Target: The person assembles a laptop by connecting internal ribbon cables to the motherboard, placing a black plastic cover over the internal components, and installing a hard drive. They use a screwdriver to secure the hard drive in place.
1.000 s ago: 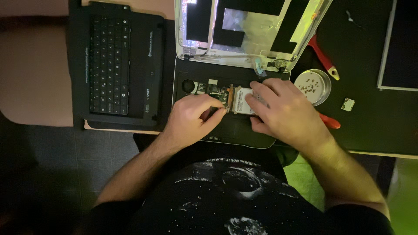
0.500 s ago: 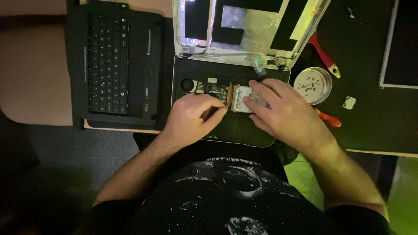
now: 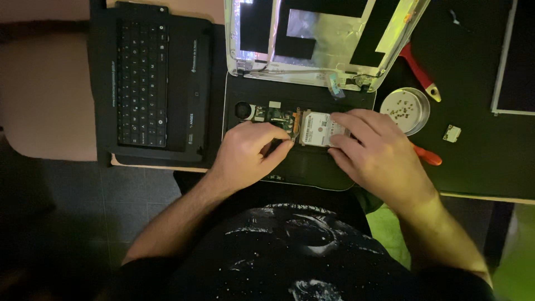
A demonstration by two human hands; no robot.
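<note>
1. Head view, against half a second ago: almost nothing has shifted; both hands keep their places over the opened laptop base (image 3: pixel 301 167), the right fingers only slightly re-spread on the drive.
2. Hard drive (image 3: pixel 319 129), silver, lies flat in the base's bay near its far edge, long axis running left to right, between the two hands.
3. Right hand (image 3: pixel 379 153) is nearer: open, fingers fanned, tips pressing the drive's right end and near edge. No closed grip.
4. Left hand (image 3: pixel 248 156) is curled, fingertips pinched at the drive's left end beside the green circuit board (image 3: pixel 273 115); what they pinch, I cannot tell.
5. Round dish of screws (image 3: pixel 405 110) and red-handled screwdriver (image 3: pixel 428 155) sit right of the base; detached keyboard panel (image 3: pixel 150 83) left.
</note>
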